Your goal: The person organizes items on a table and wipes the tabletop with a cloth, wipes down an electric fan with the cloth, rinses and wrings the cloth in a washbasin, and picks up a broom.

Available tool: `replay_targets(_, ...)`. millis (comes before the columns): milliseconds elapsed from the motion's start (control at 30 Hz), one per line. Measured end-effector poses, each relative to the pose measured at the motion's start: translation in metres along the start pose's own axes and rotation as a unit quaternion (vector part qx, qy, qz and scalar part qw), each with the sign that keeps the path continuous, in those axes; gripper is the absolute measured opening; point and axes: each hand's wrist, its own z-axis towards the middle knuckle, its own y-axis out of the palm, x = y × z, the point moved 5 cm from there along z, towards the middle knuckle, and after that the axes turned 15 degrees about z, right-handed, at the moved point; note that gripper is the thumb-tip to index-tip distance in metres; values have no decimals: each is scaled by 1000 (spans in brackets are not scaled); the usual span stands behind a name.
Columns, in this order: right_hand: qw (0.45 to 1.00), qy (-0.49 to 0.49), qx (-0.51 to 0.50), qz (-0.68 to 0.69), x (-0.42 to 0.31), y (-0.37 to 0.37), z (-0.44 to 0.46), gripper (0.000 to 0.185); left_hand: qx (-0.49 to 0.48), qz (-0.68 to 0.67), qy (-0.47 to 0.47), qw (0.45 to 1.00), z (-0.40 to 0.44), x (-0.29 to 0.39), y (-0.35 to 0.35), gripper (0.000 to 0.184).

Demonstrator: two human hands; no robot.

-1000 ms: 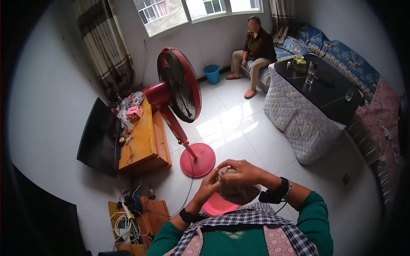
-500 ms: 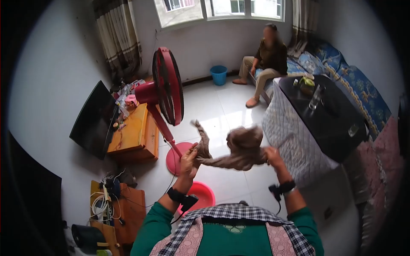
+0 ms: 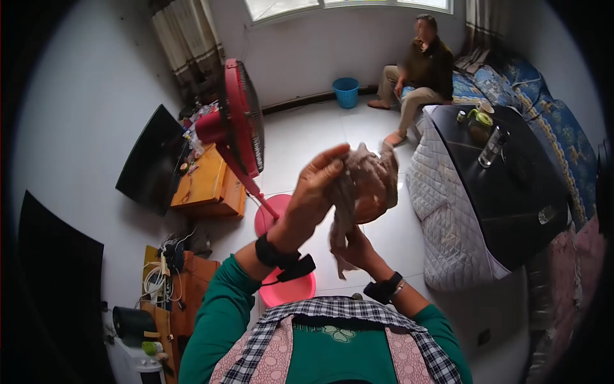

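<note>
A crumpled grey-brown cloth [image 3: 366, 165] is held up in front of my chest, above the floor. My left hand [image 3: 318, 182] is closed on its left side, fingers pointing up and right and the thumb against the fabric. From below, my right hand [image 3: 362, 251] reaches to the cloth's lower part and grips it, its fingers mostly hidden by the folds. A smooth brown rounded patch shows amid the folds; what it is I cannot make out. One end of the cloth hangs down left of my right hand.
A red standing fan [image 3: 240, 121] and pink basin [image 3: 289, 289] are at left, near a wooden cabinet [image 3: 201, 185] and TV [image 3: 152, 163]. At right stands a black-topped table [image 3: 511, 198] with a glass bottle [image 3: 492, 147]. A person [image 3: 425, 70] sits behind; a blue bin [image 3: 346, 94] is by the wall.
The cloth was stretched between my widely spaced hands; now it is bunched. My left hand has moved up and right, my right hand left and slightly down.
</note>
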Motion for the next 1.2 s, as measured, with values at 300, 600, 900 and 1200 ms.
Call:
replay_targets(300, 958, 71, -27, 277, -39, 1, 25, 29, 72, 219, -91, 969, -17, -112, -144, 65)
replay_targets(600, 907, 289, -119, 282, 19, -27, 35, 36, 25, 223, -280, 934, -95, -171, -136, 43)
replay_targets(900, 932, 331, -4, 145, 8, -134, 22, 29, 133, 92, -146, 976, -87, -102, -134, 24)
replay_targets(1200, 959, 188, 204, 51, -25, -202, 21, 50, 104, 371, -109, 916, -56, -63, -154, 26)
